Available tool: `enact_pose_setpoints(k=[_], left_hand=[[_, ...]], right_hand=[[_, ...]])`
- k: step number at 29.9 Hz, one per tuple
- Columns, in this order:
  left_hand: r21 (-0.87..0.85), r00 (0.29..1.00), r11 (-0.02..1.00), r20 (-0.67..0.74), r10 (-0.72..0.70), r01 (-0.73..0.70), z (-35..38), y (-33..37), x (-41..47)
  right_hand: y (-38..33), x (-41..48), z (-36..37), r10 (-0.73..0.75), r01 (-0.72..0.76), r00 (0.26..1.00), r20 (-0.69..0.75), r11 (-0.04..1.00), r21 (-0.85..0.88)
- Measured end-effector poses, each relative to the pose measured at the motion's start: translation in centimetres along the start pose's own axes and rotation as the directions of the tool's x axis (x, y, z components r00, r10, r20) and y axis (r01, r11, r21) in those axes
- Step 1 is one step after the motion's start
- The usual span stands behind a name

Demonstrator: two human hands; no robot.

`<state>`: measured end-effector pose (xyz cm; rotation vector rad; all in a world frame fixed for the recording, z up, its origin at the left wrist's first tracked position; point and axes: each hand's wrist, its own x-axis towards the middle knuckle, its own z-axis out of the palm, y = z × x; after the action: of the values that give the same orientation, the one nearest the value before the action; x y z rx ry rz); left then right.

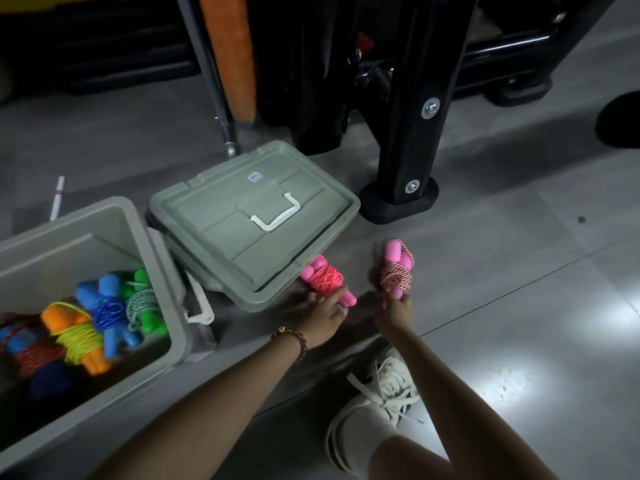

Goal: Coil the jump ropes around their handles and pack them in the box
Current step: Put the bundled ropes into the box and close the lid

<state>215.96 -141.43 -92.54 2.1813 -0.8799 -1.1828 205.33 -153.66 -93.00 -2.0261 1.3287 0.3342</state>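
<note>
My left hand (323, 315) grips a coiled jump rope with hot-pink handles and a red-pink cord (325, 280), low over the floor beside the lid. My right hand (393, 311) holds a second coiled rope upright, with lighter pink handles and a red-and-white twisted cord (397, 271). The grey-green box (157, 271) stands open at the left. Inside it lie several coiled ropes: green (143, 299), blue (107, 306), orange with yellow cord (74, 332), and a dark blue one with red cord (26, 348).
The box's lid (256, 220) with a white handle leans on the floor between the box and my hands. A black machine leg (403, 161) stands behind it, and an orange pad and metal pole (228, 64) further left. My shoe (381, 393) is beneath my right arm.
</note>
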Motion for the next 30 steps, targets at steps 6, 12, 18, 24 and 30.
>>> enact_pose_setpoints(k=[6,12,18,24,30], left_hand=[[-0.069,0.997,0.997,0.076,0.029,-0.024,0.5,0.7,1.5],[-0.334,0.963,0.939,-0.221,-0.155,0.075,1.8,0.4,0.8],[-0.329,0.962,0.941,-0.222,-0.159,0.08,1.0,-0.4,-3.7],[-0.656,0.96,0.741,-0.089,-0.264,0.143,-2.0,0.9,-10.8],[-0.714,0.989,0.697,-0.137,-0.046,-0.067,-8.2,1.1,-21.9]], right_hand=[[-0.2,-0.5,0.4,0.032,-0.023,0.998,-0.06,0.99,0.141],[-1.4,-3.3,0.2,0.1,-0.002,0.981,-0.166,0.862,0.508],[-4.4,-8.4,1.9,0.391,-0.023,0.908,-0.15,0.403,0.915],[-6.8,-16.0,0.2,0.374,0.032,0.911,-0.175,0.36,0.933],[-12.0,-23.4,0.8,0.254,0.22,0.916,-0.309,0.325,0.92]])
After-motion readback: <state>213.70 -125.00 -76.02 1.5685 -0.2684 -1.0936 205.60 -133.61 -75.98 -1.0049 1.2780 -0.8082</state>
